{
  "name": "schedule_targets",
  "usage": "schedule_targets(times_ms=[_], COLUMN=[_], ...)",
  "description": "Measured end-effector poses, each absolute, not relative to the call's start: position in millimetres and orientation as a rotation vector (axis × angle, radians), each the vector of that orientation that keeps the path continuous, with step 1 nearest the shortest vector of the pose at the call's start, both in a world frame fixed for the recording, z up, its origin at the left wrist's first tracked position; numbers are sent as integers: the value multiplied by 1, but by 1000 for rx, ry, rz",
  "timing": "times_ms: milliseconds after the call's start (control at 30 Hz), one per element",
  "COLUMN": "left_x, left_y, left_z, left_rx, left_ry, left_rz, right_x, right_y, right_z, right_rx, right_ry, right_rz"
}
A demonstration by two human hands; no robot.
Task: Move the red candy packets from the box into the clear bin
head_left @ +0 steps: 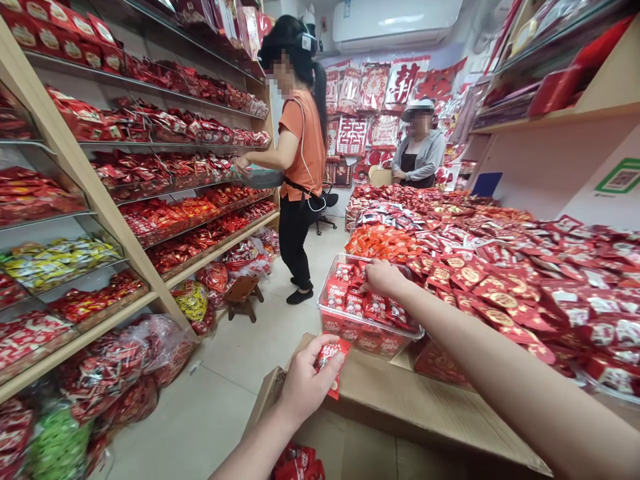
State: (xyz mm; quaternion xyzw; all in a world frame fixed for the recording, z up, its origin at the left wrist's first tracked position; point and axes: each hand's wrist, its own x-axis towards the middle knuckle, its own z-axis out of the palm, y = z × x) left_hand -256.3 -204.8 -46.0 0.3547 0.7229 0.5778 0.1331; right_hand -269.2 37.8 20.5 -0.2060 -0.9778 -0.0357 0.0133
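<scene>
My left hand is closed on a small red printed packet, pinched between thumb and fingers above the edge of an open cardboard box. My right hand reaches into a clear plastic bin filled with similar red packets. Its fingers are curled down on a packet at the bin's far side, and their tips are partly hidden. More red packets lie low inside the box, below my left wrist.
Heaps of red packets cover the table to the right. Shelves of packets line the left wall, with stuffed bags beneath. A small wooden stool stands on the floor. One person faces the shelves; another is behind the table.
</scene>
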Motion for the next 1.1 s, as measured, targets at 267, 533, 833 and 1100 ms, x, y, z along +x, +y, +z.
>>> schedule_targets(times_ms=[267, 533, 833, 1100], left_x=[-258, -245, -222, -223], left_y=[-206, -206, -199, -203], left_z=[-47, -37, -33, -33], left_rx=[1011, 1146, 1063, 1074], left_ry=[2104, 1891, 1398, 1355], left_rz=[1681, 1768, 1714, 1716], right_x=[-249, -159, -135, -133], right_y=[25, -65, -76, -86], right_z=[37, 12, -15, -18], right_rx=[-536, -294, -550, -579], right_ry=[-2925, -2514, -1661, -1271], right_rz=[-94, 1343, 2276, 2571])
